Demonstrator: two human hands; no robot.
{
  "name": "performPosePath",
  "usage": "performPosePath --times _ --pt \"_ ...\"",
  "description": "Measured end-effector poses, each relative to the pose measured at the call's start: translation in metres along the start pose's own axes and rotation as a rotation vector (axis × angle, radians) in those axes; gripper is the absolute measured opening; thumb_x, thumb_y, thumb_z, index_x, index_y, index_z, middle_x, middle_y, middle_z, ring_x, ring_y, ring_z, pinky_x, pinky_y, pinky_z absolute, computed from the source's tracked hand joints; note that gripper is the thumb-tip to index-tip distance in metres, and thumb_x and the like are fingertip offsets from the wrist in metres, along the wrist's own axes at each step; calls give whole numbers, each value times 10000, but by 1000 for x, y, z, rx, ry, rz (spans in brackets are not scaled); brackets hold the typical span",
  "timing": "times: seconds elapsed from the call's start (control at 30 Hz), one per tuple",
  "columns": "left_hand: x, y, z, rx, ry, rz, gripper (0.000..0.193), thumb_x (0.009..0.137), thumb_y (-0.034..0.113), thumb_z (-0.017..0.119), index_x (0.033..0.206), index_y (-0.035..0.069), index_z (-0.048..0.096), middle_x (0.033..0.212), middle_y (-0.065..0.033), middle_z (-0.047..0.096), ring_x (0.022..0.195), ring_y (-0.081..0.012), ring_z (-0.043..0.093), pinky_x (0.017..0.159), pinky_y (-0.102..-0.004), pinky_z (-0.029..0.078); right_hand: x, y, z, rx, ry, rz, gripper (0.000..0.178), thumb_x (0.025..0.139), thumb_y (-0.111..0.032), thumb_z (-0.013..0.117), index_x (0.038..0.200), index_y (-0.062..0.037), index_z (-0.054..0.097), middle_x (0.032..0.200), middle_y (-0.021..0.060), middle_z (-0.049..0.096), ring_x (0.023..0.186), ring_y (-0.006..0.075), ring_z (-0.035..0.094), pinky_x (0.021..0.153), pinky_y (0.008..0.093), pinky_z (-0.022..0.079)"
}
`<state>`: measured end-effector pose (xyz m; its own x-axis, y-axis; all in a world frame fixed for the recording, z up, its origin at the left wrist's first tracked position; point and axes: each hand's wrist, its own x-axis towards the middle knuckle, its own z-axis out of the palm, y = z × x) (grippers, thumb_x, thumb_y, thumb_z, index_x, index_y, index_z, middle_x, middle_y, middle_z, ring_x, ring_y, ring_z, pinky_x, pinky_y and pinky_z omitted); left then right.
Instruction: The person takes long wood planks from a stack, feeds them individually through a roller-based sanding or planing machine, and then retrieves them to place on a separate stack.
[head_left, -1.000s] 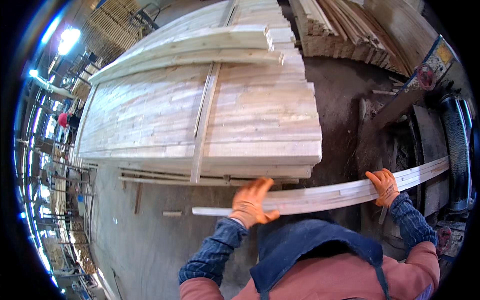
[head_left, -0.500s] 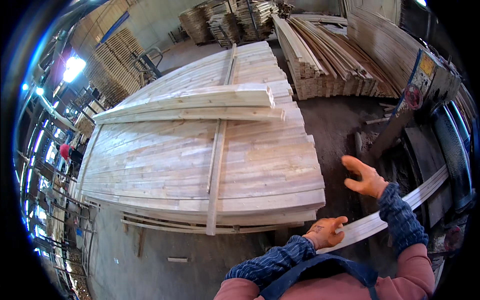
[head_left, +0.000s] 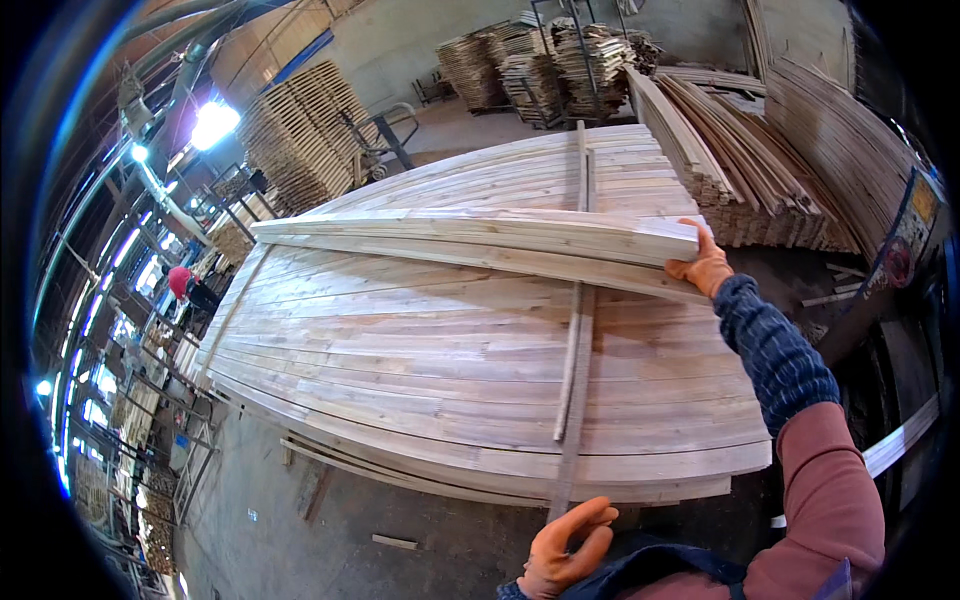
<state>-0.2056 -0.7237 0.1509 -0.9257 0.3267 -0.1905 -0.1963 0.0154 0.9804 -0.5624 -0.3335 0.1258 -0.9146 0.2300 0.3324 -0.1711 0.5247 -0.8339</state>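
Observation:
My right hand (head_left: pixel 705 262), in an orange glove, grips the near right end of the upper wooden plank (head_left: pixel 480 229). That plank lies lengthwise on a wide stack of boards (head_left: pixel 450 350), beside a second, lower plank (head_left: pixel 480 266). My left hand (head_left: pixel 567 548), gloved in orange too, is low in front of the stack. Its fingers are bent but apart, and nothing shows in them. Close to it is the near end of a narrow cross strip (head_left: pixel 568 455), which runs over the boards and under the two planks.
More stacked lumber (head_left: pixel 770 205) stands at the far right, with piles of slats (head_left: pixel 550 65) behind. A pale board (head_left: pixel 900 437) lies by dark machinery at my right. A wood scrap (head_left: pixel 395 542) is on the floor. Far left, a person in red headwear (head_left: pixel 180 282) bends over.
My right hand has moved from beside the machinery up to the plank's end and taken hold of it. My left hand has left the pale board. The view has swung right.

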Motion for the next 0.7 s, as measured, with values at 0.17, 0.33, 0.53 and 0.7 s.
performPosePath --times 0.17,0.33,0.53,0.7 --pt "26 21 -51 42 100 256 425 969 13 702 1384 -31 617 1211 -168 752 1125 -207 713 1029 -348 546 22 35 -31 -30 18 -119 796 733 -224 935 1434 -169 560 1231 65 723 1125 168 669 1009 326 549" --pt "104 33 -102 -250 64 477 440 1037 87 636 1458 -14 553 1346 -196 685 1230 -251 670 1085 -384 525 -27 -58 -29 88 -53 -63 798 710 -179 936 1419 -168 570 1188 86 744 1092 196 703 952 337 570" --pt "233 63 -142 -1005 210 91 589 1050 420 632 1497 63 495 1463 -158 578 1312 -316 584 1118 -459 490 -180 -139 -11 -58 -166 -326 837 695 -188 962 1426 -71 571 1251 143 724 1156 288 705 1007 386 557" --pt "247 18 -162 -798 417 157 552 962 500 740 1358 163 554 1157 -94 654 1041 -270 632 942 -429 569 -211 -187 -26 166 -1009 307 1006 815 -356 919 1622 -95 379 1503 138 554 1396 259 511 1197 434 386"
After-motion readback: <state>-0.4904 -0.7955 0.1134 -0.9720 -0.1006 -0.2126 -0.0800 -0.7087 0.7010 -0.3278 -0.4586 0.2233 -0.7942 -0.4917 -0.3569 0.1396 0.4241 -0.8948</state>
